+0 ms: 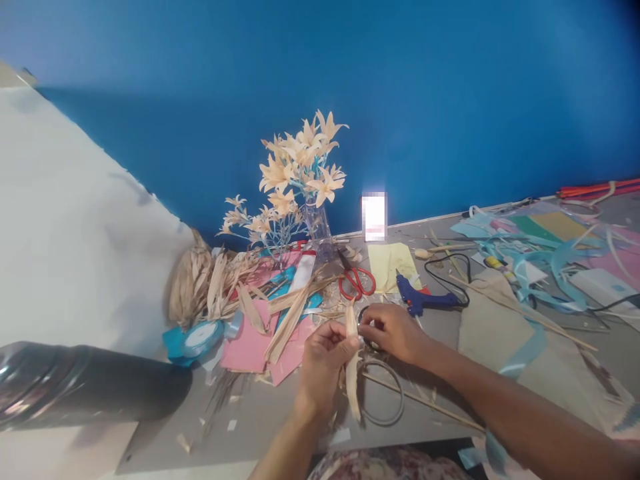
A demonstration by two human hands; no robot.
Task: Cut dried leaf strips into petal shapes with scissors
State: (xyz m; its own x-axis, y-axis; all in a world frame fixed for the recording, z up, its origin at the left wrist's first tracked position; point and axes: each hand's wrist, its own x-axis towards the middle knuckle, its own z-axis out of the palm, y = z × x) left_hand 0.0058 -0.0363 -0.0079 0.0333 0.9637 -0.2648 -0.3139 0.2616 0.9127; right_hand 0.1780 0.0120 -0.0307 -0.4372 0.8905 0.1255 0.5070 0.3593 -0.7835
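My left hand [327, 353] is closed, thumb and fingers pinching a long pale strip of dried husk [353, 380] that hangs upright in front of me. Just right of it my right hand [390, 330] has its fingers curled over a dark round object, mostly hidden under them. Below the hands lies a grey ring [383, 421] beside the husk, with a thin stick [425, 402] running off to the right. Red-handled scissors [357, 283] rest beyond the hands, and a blue glue gun [425, 297] lies past my right hand.
A clear vase [319, 230] holds pale flowers [303, 153]. Husk bundles [190, 283], pink sheets [247, 347] and a ribbon roll [201, 335] are at left. A black cylinder [100, 383] juts in. Light blue ribbons [533, 267] and a beige sheet [493, 327] spread at right.
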